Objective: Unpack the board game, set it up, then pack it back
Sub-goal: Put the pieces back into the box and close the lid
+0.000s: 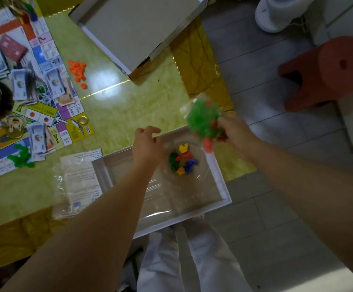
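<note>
Head view: the only camera, looking down past both forearms at a yellow-green table (142, 106).
Board (24, 91): lies open at the table's left and is strewn with notes (19, 85). It is laid flat so the game can be set up on it.
Loose pieces: an orange pile (77, 69) sits on the table just off the board's edge. A green pile (20, 158) rests on the board's near corner.
Lid (133, 28): white and upturned at the table's far edge, probably put there to keep it out of the way.
Box (222, 186): a white tray at the near table edge, overhanging it above the person's lap. A clear insert inside keeps the pawns (182, 159) (red, yellow, green, blue) together in a round well.
Leaflet (83, 178): in a clear sleeve, just left of the box.
Right hand (234, 131): grips a clear bag (203, 121) of green and red pieces, raised over the box's far right corner. The bag is blurred, so its mouth cannot be made out. Held there, anything that spills would likely land in the box.
Left hand (147, 144): over the box's far rim, fingers loosely curled with nothing seen in them. I cannot tell whether it touches the rim. It looks poised to help with the bag.
Stage: apparently handling the small pieces. It is unclear whether the bag is being emptied or refilled.
Floor: a red stool (329, 74) and a white fan (276, 13) stand right of the table.
</note>
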`<state>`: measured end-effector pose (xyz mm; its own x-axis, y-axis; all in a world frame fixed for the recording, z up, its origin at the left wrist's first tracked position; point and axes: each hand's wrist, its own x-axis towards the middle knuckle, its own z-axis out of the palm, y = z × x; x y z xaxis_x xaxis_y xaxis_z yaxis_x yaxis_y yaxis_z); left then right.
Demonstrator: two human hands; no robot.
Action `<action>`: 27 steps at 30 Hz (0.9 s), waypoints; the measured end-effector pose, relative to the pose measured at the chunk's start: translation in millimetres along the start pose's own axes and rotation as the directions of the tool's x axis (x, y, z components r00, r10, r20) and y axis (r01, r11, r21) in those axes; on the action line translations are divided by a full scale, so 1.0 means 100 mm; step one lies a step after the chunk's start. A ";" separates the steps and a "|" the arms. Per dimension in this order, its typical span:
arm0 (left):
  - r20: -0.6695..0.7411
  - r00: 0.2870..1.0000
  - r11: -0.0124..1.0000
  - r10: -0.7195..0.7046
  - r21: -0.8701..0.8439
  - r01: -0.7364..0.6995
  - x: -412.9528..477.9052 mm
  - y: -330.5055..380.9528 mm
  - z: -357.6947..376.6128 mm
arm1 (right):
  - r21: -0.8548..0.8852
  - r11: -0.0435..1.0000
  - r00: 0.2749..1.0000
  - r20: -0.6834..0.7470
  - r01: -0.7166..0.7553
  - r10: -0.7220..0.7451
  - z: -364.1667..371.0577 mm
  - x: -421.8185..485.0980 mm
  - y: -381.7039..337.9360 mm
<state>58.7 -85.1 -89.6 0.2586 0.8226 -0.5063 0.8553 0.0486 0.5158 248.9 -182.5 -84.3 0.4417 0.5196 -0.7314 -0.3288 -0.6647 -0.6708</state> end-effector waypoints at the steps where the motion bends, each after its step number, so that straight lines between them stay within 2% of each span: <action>1: -0.019 1.000 1.000 -0.004 0.018 0.005 -0.02 -0.03 -0.03 | -0.157 0.988 0.997 0.076 0.003 0.009 0.05 -0.06 0.04; 3: -0.054 0.999 0.998 -0.002 0.057 0.005 -0.10 -0.11 -0.10 | -0.395 0.916 0.987 0.158 0.069 -0.006 0.19 -0.17 0.15; 6: -0.036 0.995 0.991 0.090 0.104 -0.086 -0.25 -0.24 -0.15 | -0.574 0.806 0.986 0.153 0.146 -0.069 0.40 -0.24 0.34; 8: 0.063 0.967 0.961 0.247 0.109 -0.253 -0.36 -0.34 -0.12 | -0.683 0.709 0.985 0.130 0.173 -0.114 0.50 -0.25 0.42; 10: 0.209 0.905 0.911 0.371 0.105 -0.398 -0.44 -0.44 -0.06 | -0.767 0.599 0.970 0.130 0.231 -0.207 0.57 -0.26 0.49; 12: 0.349 0.867 0.877 0.355 0.196 -0.438 -0.49 -0.49 0.02 | -0.838 0.478 0.925 0.076 0.262 -0.373 0.60 -0.31 0.51; 13: 0.396 0.859 0.857 0.324 0.262 -0.444 -0.52 -0.50 0.07 | -0.869 0.417 0.880 0.044 0.268 -0.474 0.60 -0.35 0.52; 15: 0.425 0.850 0.830 0.311 0.315 -0.461 -0.56 -0.48 0.15 | -0.861 0.369 0.790 0.060 0.351 -0.610 0.59 -0.40 0.56; 17: 0.417 0.849 0.841 0.326 0.282 -0.461 -0.57 -0.48 0.19 | -0.797 0.360 0.782 0.211 0.485 -0.587 0.58 -0.40 0.64; 20: 0.437 0.846 0.856 0.304 0.264 -0.444 -0.54 -0.50 0.19 | -0.819 0.313 0.852 0.354 0.481 -0.385 0.60 -0.39 0.72; 22: 0.449 0.847 0.875 0.284 0.241 -0.420 -0.49 -0.49 0.17 | -0.877 0.208 0.885 0.368 0.433 -0.286 0.63 -0.36 0.69; 24: 0.413 0.865 0.904 0.284 0.186 -0.386 -0.42 -0.47 0.13 | -0.896 0.143 0.884 0.369 0.420 -0.286 0.67 -0.33 0.61; 25: 0.364 0.884 0.917 0.293 0.156 -0.368 -0.39 -0.48 0.08 | -0.899 0.162 0.885 0.343 0.406 -0.316 0.71 -0.32 0.55; 27: 0.196 0.928 0.932 0.316 0.121 -0.342 -0.32 -0.50 -0.08 | -0.883 0.269 0.873 0.253 0.384 -0.417 0.78 -0.28 0.41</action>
<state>4.5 -109.6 -93.5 0.5982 0.6678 -0.4430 0.7628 -0.3050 0.5702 158.0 -182.1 -100.6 0.3116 0.8664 -0.3902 0.8185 -0.4533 -0.3530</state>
